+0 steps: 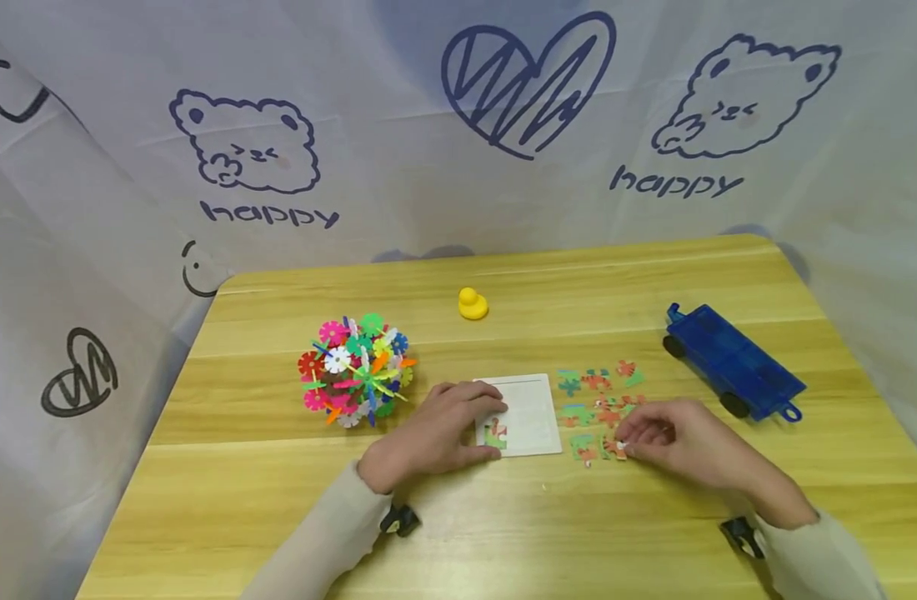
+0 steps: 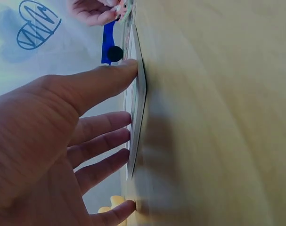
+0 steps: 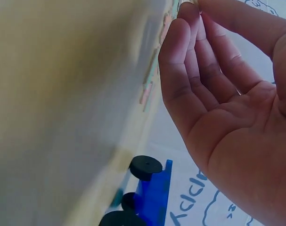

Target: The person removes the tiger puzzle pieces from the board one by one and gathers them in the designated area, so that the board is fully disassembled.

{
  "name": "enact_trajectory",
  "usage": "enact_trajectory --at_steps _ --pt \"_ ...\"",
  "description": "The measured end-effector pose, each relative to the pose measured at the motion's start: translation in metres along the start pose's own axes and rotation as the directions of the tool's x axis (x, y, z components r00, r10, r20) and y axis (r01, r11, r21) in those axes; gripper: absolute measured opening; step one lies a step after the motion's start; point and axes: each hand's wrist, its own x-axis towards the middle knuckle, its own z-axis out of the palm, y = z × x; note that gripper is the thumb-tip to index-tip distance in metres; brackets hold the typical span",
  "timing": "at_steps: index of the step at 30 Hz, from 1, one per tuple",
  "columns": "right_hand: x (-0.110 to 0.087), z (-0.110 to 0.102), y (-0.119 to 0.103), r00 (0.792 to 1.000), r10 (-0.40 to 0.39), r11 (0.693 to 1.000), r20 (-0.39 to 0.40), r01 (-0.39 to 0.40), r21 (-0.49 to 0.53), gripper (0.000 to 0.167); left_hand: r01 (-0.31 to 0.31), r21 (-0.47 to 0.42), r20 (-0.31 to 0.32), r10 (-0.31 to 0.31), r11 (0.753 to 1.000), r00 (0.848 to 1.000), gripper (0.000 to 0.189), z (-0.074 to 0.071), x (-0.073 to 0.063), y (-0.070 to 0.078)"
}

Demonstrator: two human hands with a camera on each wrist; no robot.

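My left hand (image 1: 447,425) rests on a square white puzzle board (image 1: 529,417), with its thumb and several fingers spread and touching the board (image 2: 141,89) near its edge. One puzzle piece (image 1: 496,433), green and orange, lies on the board by the left thumb. To the right, my right hand (image 1: 687,442) pinches an orange puzzle piece (image 1: 614,448) between thumb and fingertips. Its other fingers (image 3: 175,56) curl in towards the palm. Loose puzzle pieces (image 1: 576,414) in orange, green and teal lie in rows between the board and this hand.
A ball of colourful flower-shaped discs (image 1: 357,371) stands left of the board. Behind it sits a yellow rubber duck (image 1: 473,305). On the right is a blue toy trailer (image 1: 736,358) with black wheels. A white cloth with drawings (image 1: 398,150) hangs behind the wooden table (image 1: 503,533).
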Motion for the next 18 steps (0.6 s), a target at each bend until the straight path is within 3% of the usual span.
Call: enact_trajectory --at_steps 10,18 --pt "-0.009 -0.002 0.009 0.999 0.028 1.0 -0.022 -0.028 0.013 0.01 -0.025 0.033 -0.013 0.025 0.999 1.0 0.056 -0.001 0.001 -0.002" --pt "-0.005 -0.001 0.011 1.0 0.012 1.0 -0.002 -0.012 0.017 0.011 -0.013 -0.022 -0.001 0.013 1.0 1.0 0.06 -0.001 0.002 -0.001"
